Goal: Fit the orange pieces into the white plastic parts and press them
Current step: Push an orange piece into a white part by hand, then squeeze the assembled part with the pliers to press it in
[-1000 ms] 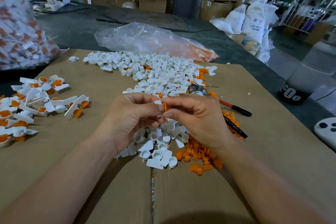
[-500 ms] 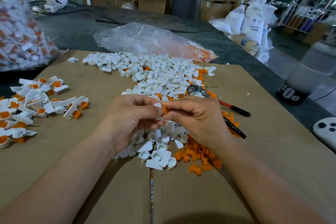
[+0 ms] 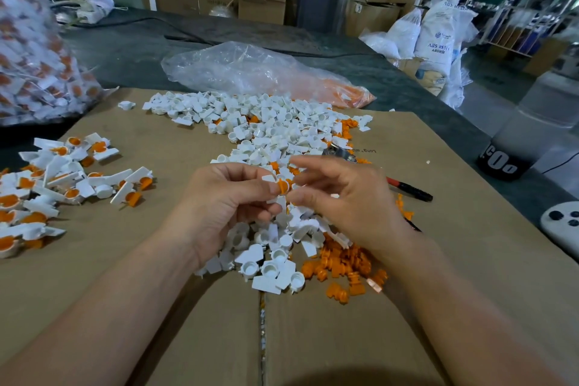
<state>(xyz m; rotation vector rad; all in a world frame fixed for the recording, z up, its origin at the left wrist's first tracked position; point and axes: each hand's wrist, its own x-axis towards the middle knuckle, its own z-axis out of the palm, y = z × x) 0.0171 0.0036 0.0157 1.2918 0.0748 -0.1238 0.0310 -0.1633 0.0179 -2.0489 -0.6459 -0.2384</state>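
The left hand (image 3: 225,207) held 1 white part (image 3: 268,178), pinched between thumb and curled fingertips. 1 orange piece (image 3: 283,187) sat in the part and showed at the fingertips. The right hand (image 3: 341,204) hovered just beside it with its fingers loosely spread and blurred, gripping nothing. Whether its thumb touched the orange piece could not be told.

Both hands were raised over a flattened cardboard sheet (image 3: 454,276). Directly beneath them, and reaching toward the wrists, lay a small cluster of white parts (image 3: 269,263). A scatter of loose orange pieces (image 3: 341,265) lay under the right wrist and touched that cluster. Beyond the fingertips of both hands spread a much larger heap of white parts (image 3: 275,128), with a few orange bits mixed in.

Well to the outside of the left hand lay a group of assembled parts (image 3: 62,178), white with orange inserts showing. To the outside of the right hand, near it, rested a red and black pen (image 3: 410,190).

Farther beyond the big heap lay a crumpled clear plastic bag (image 3: 250,72) with orange showing at 1 end. Far beyond the left hand stood a filled clear sack (image 3: 31,56) of white and orange parts.
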